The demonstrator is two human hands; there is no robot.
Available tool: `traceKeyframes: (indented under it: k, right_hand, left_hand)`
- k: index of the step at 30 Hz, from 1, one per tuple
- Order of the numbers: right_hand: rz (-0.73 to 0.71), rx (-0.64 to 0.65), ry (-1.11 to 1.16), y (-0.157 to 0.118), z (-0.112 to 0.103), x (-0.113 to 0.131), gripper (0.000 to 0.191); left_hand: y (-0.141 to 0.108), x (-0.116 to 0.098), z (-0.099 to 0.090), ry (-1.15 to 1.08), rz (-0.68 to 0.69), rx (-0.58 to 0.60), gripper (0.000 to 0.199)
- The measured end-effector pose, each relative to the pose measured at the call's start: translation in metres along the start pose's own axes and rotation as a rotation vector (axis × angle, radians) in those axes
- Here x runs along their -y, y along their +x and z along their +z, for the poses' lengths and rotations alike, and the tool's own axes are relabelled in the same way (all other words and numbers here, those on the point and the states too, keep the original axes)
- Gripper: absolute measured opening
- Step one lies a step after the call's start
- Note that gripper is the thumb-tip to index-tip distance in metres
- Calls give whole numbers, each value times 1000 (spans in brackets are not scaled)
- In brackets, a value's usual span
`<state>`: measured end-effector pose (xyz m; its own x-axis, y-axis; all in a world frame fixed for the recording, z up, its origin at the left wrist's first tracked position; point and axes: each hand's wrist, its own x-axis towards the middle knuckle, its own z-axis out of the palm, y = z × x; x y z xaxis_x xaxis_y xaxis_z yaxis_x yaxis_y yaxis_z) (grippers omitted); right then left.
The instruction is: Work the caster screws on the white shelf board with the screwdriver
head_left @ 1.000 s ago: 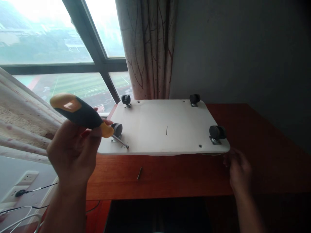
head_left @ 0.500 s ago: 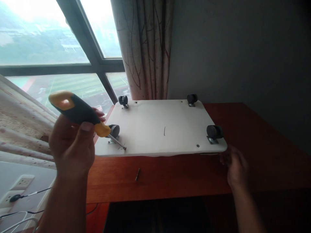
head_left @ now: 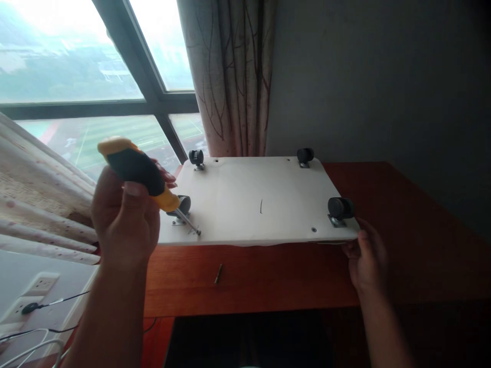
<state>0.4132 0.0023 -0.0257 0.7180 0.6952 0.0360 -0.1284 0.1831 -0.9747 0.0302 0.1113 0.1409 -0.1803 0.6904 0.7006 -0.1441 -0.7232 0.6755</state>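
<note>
My left hand (head_left: pixel 125 225) is wrapped round the yellow and black handle of a screwdriver (head_left: pixel 138 171). Its shaft slants down to the right, and the tip meets a small dark screw head or hole (head_left: pixel 198 233) near the front left of a white board (head_left: pixel 245 186). At the board's front right corner, my right hand (head_left: pixel 368 260) has its thumb on the edge and its other fingers partly hidden below. Black casters on metal plates stand near the board's corners, including one at front right (head_left: pixel 340 208) and one at front left (head_left: pixel 185 205), partly behind the screwdriver.
The board lies on a reddish-brown wooden table (head_left: pixel 402 214). A thin metal bit or bolt (head_left: pixel 218 274) rests in front of it. A window and curtains (head_left: pixel 233 76) are behind and to the left; sockets with cables (head_left: pixel 32 306) sit at lower left.
My right hand has moved in and up, taking hold of the board's front right corner. My left hand and the screwdriver handle have shifted right, with the tip still at the same spot.
</note>
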Motion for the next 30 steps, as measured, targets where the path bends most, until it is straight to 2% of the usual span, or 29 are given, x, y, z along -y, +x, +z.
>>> traceKeyframes:
  k: [6, 9, 14, 17, 19, 24, 30]
  right_hand:
    - [14, 2, 6, 1, -2, 0, 49]
    - [16, -4, 22, 0, -1, 0, 48]
    - [33, -16, 35, -1, 0, 2, 46]
    - [33, -10, 36, 0, 0, 2, 43]
    - [35, -9, 36, 0, 0, 2, 43]
    - [31, -6, 58, -1, 1, 1, 42]
    - [24, 10, 66, -1, 1, 1, 39]
  left_hand:
    - [4, -4, 6, -77, -75, -40, 26]
    - [7, -5, 11, -106, -163, -88, 38]
    - [7, -6, 10, -86, -93, -91, 35]
    - [8, -8, 5, -158, -224, -60, 39]
    - [10, -8, 2, -194, -263, -49, 43]
    - [15, -1, 1, -191, -240, -84, 40]
    - [11, -4, 8, -137, -153, 14, 35]
